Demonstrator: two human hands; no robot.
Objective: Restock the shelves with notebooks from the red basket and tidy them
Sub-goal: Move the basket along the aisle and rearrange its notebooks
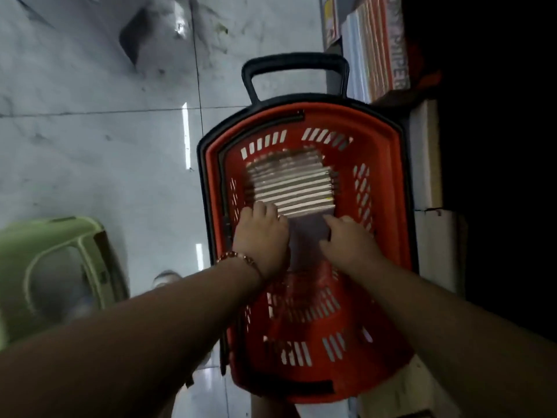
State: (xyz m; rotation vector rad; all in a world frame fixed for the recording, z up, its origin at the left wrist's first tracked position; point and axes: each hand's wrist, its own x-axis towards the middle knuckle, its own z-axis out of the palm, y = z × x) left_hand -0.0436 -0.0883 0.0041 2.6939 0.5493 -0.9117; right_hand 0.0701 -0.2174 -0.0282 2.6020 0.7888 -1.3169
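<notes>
Darkness swallows the right side, so the shelves (428,152) show only pale box edges and 1 stack of paper packs (376,49) with lettering too blurred to read. Motion blur smears the notebooks (292,182), a row standing on edge inside the red basket (388,176); roughly 12 pale edges show, though an exact count is uncertain. 1 black handle (294,63) rises at the basket's far end, and 1 green stool (57,267) is cut off at the left. Both hands reach in: the left hand (260,236) and right hand (346,239) curl over the nearest notebook's dark cover, gripping its 2 sides.
</notes>
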